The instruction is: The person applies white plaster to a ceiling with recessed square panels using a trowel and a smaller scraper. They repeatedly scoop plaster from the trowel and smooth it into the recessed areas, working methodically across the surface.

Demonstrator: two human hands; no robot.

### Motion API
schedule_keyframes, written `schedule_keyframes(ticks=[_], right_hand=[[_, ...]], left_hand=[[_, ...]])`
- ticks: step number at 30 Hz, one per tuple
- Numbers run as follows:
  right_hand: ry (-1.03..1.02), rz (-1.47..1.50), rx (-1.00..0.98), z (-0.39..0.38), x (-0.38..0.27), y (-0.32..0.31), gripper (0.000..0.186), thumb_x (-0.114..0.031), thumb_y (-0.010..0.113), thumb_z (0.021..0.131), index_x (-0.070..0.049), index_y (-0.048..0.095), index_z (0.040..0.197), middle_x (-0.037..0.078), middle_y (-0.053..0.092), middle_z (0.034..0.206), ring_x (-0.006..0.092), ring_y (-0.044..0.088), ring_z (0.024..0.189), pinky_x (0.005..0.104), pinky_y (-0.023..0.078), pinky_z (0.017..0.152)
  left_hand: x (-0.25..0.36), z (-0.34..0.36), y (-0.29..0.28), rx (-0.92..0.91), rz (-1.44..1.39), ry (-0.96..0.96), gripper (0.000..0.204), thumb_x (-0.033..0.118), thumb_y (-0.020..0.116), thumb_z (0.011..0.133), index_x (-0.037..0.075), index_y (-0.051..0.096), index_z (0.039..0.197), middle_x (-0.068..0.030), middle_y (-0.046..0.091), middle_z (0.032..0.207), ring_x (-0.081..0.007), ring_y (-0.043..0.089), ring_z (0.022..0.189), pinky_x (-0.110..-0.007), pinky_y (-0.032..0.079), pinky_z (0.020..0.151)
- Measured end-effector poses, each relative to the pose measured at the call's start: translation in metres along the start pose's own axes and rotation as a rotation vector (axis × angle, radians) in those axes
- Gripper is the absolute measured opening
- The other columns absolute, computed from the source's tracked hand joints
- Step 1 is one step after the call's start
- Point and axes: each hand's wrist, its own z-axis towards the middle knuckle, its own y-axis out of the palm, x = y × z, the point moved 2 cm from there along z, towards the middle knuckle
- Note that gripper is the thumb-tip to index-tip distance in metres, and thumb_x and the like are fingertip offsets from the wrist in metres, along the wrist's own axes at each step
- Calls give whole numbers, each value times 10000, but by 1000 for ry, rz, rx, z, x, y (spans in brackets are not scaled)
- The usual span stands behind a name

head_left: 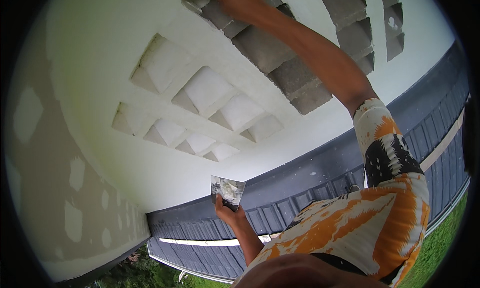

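My left hand [230, 215] is closed on the lower edge of a small flat metal plate [238, 202], low in front of the white wall. A lump of whitish putty [228, 190] lies on the plate. My right arm stretches up across the wall, and my right hand [235, 2] is closed at the top of the view, against the upper end of a strip of bare grey blocks [265, 48]. What its fingers hold is too unclear to name. Beside the fingers, a wet whitish patch [196, 2] covers the recess edge.
White-coated, slanted recesses [205, 90] line the wall to the left. More bare grey recesses [352, 28] are on the right. A patched beige wall [75, 188] meets it at the left. Dark roof tiles [280, 215] run below, with a pale batten [200, 242] across them and grass [447, 243] beyond.
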Motion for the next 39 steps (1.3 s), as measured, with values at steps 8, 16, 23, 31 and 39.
schedule_keyframes(ticks=[8, 16, 23, 31, 39], right_hand=[[-256, 33, -169, 0, 15, 10, 116, -24, 582, 731, -3, 694, 752, 199, 668, 826, 367, 644, 826, 463, 515, 792], [-185, 51, -135, 12, 22, -6, 114, -58, 598, 748, -5, 698, 759, 214, 679, 840, 363, 661, 845, 453, 519, 789], [-227, 79, -286, 18, 26, 28, 116, -62, 599, 747, 0, 695, 755, 230, 675, 840, 373, 665, 853, 462, 523, 770], [-168, 79, -299, 20, 29, -3, 116, -54, 600, 735, -7, 703, 758, 248, 668, 831, 393, 663, 844, 475, 523, 778], [-150, 41, -223, 21, 32, 14, 127, -80, 595, 743, -9, 701, 744, 220, 690, 843, 388, 669, 844, 471, 530, 793]], left_hand=[[3, -5, 0, 40, 39, -10, 330, 164, 529, 938, -18, 569, 1210, -123, 658, 1123, -237, 678, 978, -349, 557, 770], [10, -10, 10, 30, 10, 21, 308, 147, 514, 947, -23, 566, 1198, -132, 653, 1121, -240, 676, 976, -351, 559, 776], [7, -5, -6, 33, 7, 58, 305, 153, 523, 943, -13, 573, 1194, -121, 656, 1124, -234, 678, 970, -345, 555, 761], [9, -10, 4, 48, 14, 57, 293, 168, 533, 947, 1, 590, 1180, -104, 665, 1098, -226, 679, 961, -345, 553, 751], [8, -9, 8, 16, 30, 69, 283, 164, 527, 953, 0, 584, 1176, -117, 661, 1102, -225, 680, 959, -345, 556, 751]])
